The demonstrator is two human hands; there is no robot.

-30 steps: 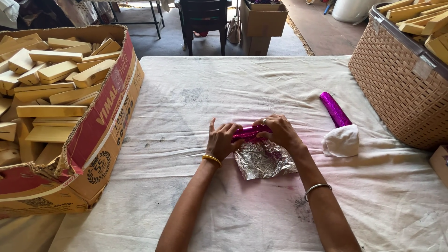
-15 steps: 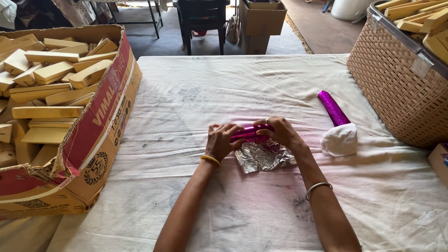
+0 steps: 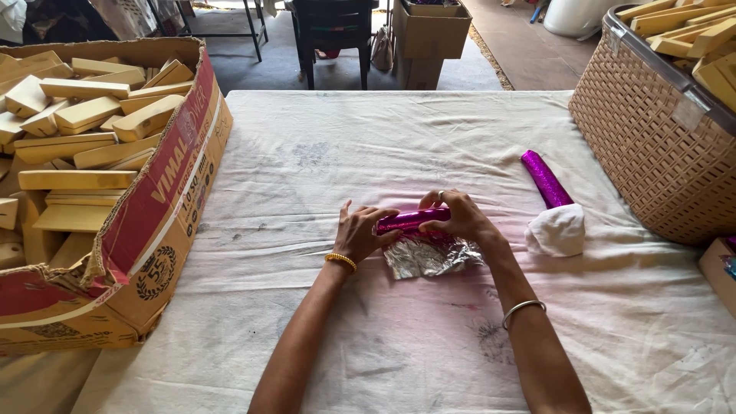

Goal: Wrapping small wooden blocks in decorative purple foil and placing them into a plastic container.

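Both hands are down in the middle of the frame, working on a shiny purple bar (image 3: 410,220) that lies crosswise on the white cloth (image 3: 368,153) covering the table. The left hand (image 3: 360,232) has its fingers closed over the left end of the bar, thumb side tucked against it. The right hand (image 3: 458,216) is curled over the right end, fingertips pressing down on top, so both are clamped on the same bar. Just below the bar, toward the bottom of the frame, a crumpled silver flap of foil (image 3: 428,257) sticks out from under it, lying flat-ish on the cloth and touching the right hand's wrist side.

A yellow bangle (image 3: 340,261) sits on the left wrist and a thin silver one (image 3: 524,310) on the right forearm.

Off to the right of the hands there's another purple wrapped stick (image 3: 545,178) lying at a slant, and its lower end touches a bunched white rag (image 3: 558,230). Far right edge has a tan woven basket (image 3: 652,146) with plain yellowish bars (image 3: 690,34) stacked in it. The left side of the frame is taken up by a big torn cardboard box (image 3: 146,230) piled with more of the same unwrapped tan bars (image 3: 84,115). At the top centre, past the table, a smaller cardboard box (image 3: 429,34) sits on the floor.
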